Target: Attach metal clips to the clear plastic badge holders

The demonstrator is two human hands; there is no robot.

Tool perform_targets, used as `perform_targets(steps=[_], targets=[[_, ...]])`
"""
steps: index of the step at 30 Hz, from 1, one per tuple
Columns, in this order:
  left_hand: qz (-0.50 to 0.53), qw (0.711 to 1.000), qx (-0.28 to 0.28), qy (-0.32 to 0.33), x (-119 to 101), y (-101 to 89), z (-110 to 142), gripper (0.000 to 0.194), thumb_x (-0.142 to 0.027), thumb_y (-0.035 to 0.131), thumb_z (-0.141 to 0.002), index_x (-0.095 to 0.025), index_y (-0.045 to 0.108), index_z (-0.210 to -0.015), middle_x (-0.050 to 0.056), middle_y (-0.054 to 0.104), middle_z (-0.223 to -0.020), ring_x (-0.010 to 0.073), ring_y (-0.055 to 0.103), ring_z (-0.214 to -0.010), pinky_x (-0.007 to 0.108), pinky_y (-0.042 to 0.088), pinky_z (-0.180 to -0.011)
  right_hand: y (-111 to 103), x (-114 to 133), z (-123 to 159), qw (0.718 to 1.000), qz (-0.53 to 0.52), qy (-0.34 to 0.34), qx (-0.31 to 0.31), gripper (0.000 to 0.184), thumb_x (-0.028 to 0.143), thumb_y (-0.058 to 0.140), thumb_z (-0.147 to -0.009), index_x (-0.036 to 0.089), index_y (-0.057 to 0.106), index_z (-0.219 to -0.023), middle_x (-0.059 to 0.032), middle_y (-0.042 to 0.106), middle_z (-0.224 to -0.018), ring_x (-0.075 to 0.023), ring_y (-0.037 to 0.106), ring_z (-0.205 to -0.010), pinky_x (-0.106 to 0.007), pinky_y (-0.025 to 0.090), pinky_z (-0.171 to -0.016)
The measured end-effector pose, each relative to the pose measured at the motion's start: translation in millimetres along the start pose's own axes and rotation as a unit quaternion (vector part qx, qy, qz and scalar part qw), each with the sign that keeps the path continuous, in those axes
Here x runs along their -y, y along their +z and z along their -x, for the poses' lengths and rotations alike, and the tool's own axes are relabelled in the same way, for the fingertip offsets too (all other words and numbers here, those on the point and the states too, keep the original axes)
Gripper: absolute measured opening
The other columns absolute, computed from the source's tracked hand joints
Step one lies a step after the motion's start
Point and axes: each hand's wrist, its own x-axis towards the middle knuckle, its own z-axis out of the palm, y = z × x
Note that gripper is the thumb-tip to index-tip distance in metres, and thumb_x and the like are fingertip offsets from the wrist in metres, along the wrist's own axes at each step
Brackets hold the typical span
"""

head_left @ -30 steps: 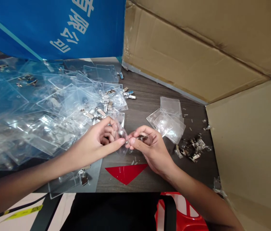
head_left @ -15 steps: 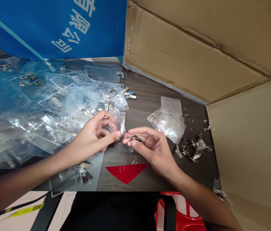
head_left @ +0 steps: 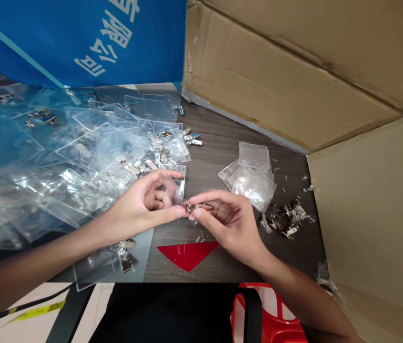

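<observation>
from my end, i have the left hand [head_left: 155, 200] pinching a clear sleeve [head_left: 177, 192] between thumb and curled fingers, and the right hand [head_left: 232, 221] pinching a metal clip [head_left: 204, 206] between thumb and fingers. the fingertips of both meet around the clip's snap end; i can't tell whether its strap is fastened to the sleeve, so i count this piece as unfinished. just below the fingertips are a few clear strips [head_left: 200, 237] and a red triangle [head_left: 187, 255]. left of the fingers spreads a heap of sleeves [head_left: 112, 143], many with clips at their edges, which i judge to be the done share. up and right of the fingers, a small stack of sleeves [head_left: 249, 183] shows no clips, and farther right lie loose clips [head_left: 296, 213]; those look like what's left.
</observation>
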Motion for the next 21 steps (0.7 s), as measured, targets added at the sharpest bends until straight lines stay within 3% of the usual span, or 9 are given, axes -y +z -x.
perform_targets(steps=[5,11,17,21], targets=[[-0.039,0.998,-0.038,0.008,-4.4,1.3,0.4,0.065,-0.039,0.096,-0.082,-0.023,0.064,-0.136,-0.001,0.062,-0.100,0.0135,0.069,-0.073,0.026,0.063,-0.068,2.9,0.7,0.9,0.999,0.015,-0.035,0.000,0.014,0.028,0.092,-0.095,0.032,0.091,-0.108,-0.0048,0.088,-0.108,-0.0229,0.085,-0.097,-0.045,0.073,-0.095],[-0.068,0.995,-0.071,0.020,-4.7,6.9,2.0,0.059,-0.042,0.095,-0.079,-0.025,0.062,-0.125,-0.003,0.060,-0.092,0.0144,0.065,-0.072,0.025,0.058,-0.064,1.7,-7.6,-0.1,0.998,0.039,-0.058,-0.011,0.028,0.025,0.102,-0.082,0.032,0.091,-0.107,-0.0036,0.088,-0.109,-0.0243,0.083,-0.100,-0.043,0.071,-0.093],[-0.088,0.993,-0.075,0.012,3.1,12.0,7.8,0.062,-0.044,0.095,-0.081,-0.028,0.060,-0.129,-0.003,0.059,-0.095,0.0124,0.061,-0.070,0.023,0.054,-0.062,2.9,-6.1,-1.0,0.988,0.119,-0.093,-0.030,0.008,0.023,0.087,-0.093,0.029,0.086,-0.099,-0.0027,0.087,-0.098,-0.0220,0.079,-0.088,-0.042,0.064,-0.084],[-0.106,0.993,-0.052,0.009,11.0,7.2,9.5,0.066,-0.048,0.095,-0.085,-0.032,0.059,-0.138,-0.003,0.059,-0.098,0.0128,0.061,-0.070,0.023,0.055,-0.062,3.8,0.8,-1.4,0.980,0.160,-0.116,-0.018,0.005,0.023,0.081,-0.092,0.028,0.080,-0.090,-0.0016,0.082,-0.089,-0.0208,0.074,-0.081,-0.040,0.060,-0.079]])
